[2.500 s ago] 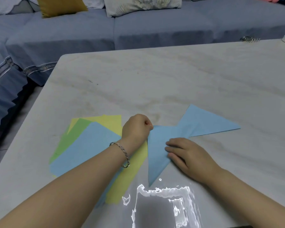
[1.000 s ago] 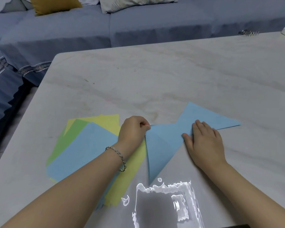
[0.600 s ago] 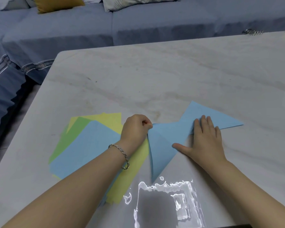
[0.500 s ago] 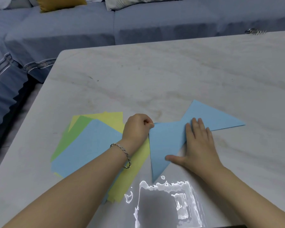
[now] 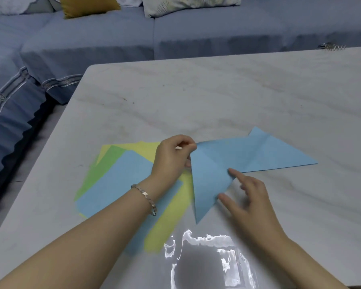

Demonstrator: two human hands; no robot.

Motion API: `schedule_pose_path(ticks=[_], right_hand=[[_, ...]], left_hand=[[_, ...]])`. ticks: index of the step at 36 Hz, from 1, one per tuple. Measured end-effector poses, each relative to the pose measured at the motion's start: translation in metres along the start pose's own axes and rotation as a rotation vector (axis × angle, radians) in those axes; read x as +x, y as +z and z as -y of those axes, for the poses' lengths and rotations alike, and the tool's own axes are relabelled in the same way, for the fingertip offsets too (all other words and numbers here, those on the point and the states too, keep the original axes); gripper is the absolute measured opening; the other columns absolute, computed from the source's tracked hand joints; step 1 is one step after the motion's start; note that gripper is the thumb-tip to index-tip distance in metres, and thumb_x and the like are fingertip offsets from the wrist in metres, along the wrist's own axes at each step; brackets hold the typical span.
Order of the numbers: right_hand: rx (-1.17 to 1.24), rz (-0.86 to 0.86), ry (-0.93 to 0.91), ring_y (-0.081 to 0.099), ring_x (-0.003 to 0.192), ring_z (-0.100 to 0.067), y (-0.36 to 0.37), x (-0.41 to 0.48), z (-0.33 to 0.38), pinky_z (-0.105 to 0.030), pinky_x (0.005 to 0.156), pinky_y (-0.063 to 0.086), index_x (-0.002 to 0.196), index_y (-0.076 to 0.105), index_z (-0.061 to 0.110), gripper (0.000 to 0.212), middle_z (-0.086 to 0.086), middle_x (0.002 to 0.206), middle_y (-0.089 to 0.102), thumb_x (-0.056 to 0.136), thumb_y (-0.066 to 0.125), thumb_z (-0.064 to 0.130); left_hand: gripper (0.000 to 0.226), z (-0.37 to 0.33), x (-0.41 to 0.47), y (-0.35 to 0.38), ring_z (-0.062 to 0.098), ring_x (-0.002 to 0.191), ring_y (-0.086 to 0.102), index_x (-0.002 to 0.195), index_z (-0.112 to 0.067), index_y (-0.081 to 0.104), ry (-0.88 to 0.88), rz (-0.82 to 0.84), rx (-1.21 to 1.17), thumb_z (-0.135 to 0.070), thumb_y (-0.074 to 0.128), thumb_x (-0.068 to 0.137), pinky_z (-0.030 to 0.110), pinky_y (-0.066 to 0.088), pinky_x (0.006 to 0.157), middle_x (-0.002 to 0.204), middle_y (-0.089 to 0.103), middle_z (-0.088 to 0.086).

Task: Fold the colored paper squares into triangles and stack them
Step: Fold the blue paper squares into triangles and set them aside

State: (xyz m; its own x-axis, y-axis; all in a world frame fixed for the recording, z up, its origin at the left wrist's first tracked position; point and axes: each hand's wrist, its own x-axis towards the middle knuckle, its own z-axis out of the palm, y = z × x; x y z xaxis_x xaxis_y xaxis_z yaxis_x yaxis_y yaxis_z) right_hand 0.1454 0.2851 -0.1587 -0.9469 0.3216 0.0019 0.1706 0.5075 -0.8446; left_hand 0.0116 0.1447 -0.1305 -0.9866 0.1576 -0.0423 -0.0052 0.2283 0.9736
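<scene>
- Head view: found the near blue triangle (image 5: pixel 213 176) flat on the table (image 5: pixel 217 97), just right of the pile of unfolded squares (image 5: pixel 121 180). Its far-right part overlapped the far blue triangle (image 5: pixel 283 157).
- Noted the left hand (image 5: pixel 173 157) pinching the far-left corner of the near blue triangle, fingers curled, with a bracelet (image 5: pixel 146 197) on the wrist.
- Noted the right hand (image 5: pixel 250 197) loosely spread and gripping nothing. Saw the index fingertip touching the diagonal edge of the near blue triangle, with the thumb just beside that edge, lower down. Hand slightly blurred.
- Judged progress as early: one triangle laid down, a second apparently being creased and only half on top of it. Counted blue, green and yellow sheets unfolded in the pile, so most folding and all proper stacking remained.
- Logged the near blue triangle's sharp tip pointing toward the wearer, its longest edge running diagonally from that tip to the far right.
- Logged the far blue triangle's tip pointing right, long axis left to right.
</scene>
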Motion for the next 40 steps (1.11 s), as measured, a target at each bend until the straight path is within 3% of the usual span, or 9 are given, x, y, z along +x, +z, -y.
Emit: schedule_pose_path(ticks=[4, 7, 13, 17, 23, 29, 34, 36, 40], right_hand=[[0.353, 0.058, 0.021, 0.055, 0.072, 0.008, -0.008, 0.013, 0.015, -0.002, 0.068, 0.039, 0.104, 0.061, 0.034, 0.036, 0.017, 0.084, 0.059, 0.082, 0.065, 0.007], [0.373, 0.019, -0.002, 0.046, 0.051, 0.005, -0.008, 0.021, 0.021, -0.002, 0.058, 0.036, 0.099, 0.064, 0.028, 0.028, 0.012, 0.058, 0.047, 0.085, 0.062, 0.003], [0.302, -0.286, 0.164, 0.054, 0.059, -0.006, -0.022, 0.044, 0.005, -0.004, 0.058, 0.039, 0.112, 0.058, 0.028, 0.029, 0.003, 0.058, 0.051, 0.086, 0.062, 0.014], [0.199, -0.251, 0.331, 0.055, 0.071, -0.016, -0.029, 0.054, -0.010, -0.027, 0.066, 0.040, 0.116, 0.058, 0.022, 0.032, -0.003, 0.093, 0.059, 0.085, 0.061, 0.016], [-0.002, -0.070, 0.189, 0.046, 0.052, -0.010, -0.008, 0.044, -0.001, -0.010, 0.044, 0.034, 0.092, 0.064, 0.021, 0.019, -0.001, 0.068, 0.051, 0.080, 0.058, 0.008], [-0.131, 0.219, 0.019, 0.052, 0.070, -0.003, 0.029, 0.029, 0.030, -0.009, 0.062, 0.035, 0.084, 0.058, 0.032, 0.023, 0.001, 0.082, 0.060, 0.083, 0.054, 0.009], [-0.153, 0.323, -0.170, 0.046, 0.094, -0.001, 0.040, 0.023, 0.046, -0.008, 0.083, 0.033, 0.110, 0.059, 0.024, 0.028, 0.009, 0.104, 0.049, 0.084, 0.060, 0.012], [-0.155, 0.353, -0.315, 0.041, 0.108, 0.000, 0.035, 0.022, 0.051, -0.003, 0.092, 0.026, 0.118, 0.055, 0.023, 0.040, 0.012, 0.114, 0.044, 0.080, 0.066, 0.012], [-0.289, 0.480, -0.545, 0.029, 0.122, 0.002, 0.028, 0.018, 0.050, -0.007, 0.102, 0.018, 0.125, 0.053, 0.027, 0.053, 0.018, 0.129, 0.033, 0.076, 0.073, 0.022]], left_hand=[[0.021, -0.011, -0.001, -0.006, 0.008, 0.049, 0.055, 0.067, -0.015, 0.066, 0.003, 0.008, -0.123, 0.001, 0.064, 0.080, 0.021, 0.052, 0.049, 0.060, 0.057, -0.002], [0.007, -0.018, -0.003, -0.008, 0.007, 0.053, 0.061, 0.086, -0.011, 0.068, 0.003, 0.049, -0.124, -0.006, 0.064, 0.084, 0.021, 0.053, 0.052, 0.070, 0.062, 0.000], [0.057, 0.001, -0.014, -0.053, 0.010, 0.117, 0.048, 0.138, -0.019, 0.039, 0.055, 0.018, 0.596, -0.035, 0.059, 0.087, 0.020, 0.035, 0.094, 0.131, 0.048, -0.004], [0.079, 0.022, -0.030, -0.095, 0.026, 0.135, 0.025, 0.144, -0.012, 0.022, -0.117, -0.050, 0.951, -0.043, 0.061, 0.083, 0.035, 0.023, 0.108, 0.147, 0.027, 0.011], [0.092, 0.038, -0.051, -0.125, 0.031, 0.120, 0.036, 0.138, -0.016, 0.023, -0.357, 0.008, 1.113, -0.062, 0.064, 0.069, 0.039, 0.035, 0.088, 0.130, 0.039, 0.009], [0.086, 0.034, -0.049, -0.131, 0.031, 0.116, 0.041, 0.137, -0.019, 0.032, -0.311, -0.077, 0.993, -0.045, 0.075, 0.068, 0.039, 0.036, 0.090, 0.123, 0.046, 0.009], [0.008, 0.016, -0.048, -0.141, 0.018, 0.071, 0.059, 0.080, -0.021, 0.065, -0.103, -0.128, 0.706, -0.023, 0.072, 0.075, 0.031, 0.044, 0.062, 0.073, 0.061, -0.008], [0.014, 0.007, -0.046, -0.144, 0.001, 0.058, 0.054, 0.065, -0.023, 0.063, -0.054, -0.106, 0.649, -0.024, 0.071, 0.077, 0.022, 0.039, 0.052, 0.064, 0.060, -0.012], [0.012, -0.010, -0.039, -0.153, -0.004, 0.049, 0.054, 0.067, -0.027, 0.065, -0.055, -0.091, 0.574, -0.025, 0.074, 0.073, 0.017, 0.039, 0.049, 0.059, 0.064, -0.010]])
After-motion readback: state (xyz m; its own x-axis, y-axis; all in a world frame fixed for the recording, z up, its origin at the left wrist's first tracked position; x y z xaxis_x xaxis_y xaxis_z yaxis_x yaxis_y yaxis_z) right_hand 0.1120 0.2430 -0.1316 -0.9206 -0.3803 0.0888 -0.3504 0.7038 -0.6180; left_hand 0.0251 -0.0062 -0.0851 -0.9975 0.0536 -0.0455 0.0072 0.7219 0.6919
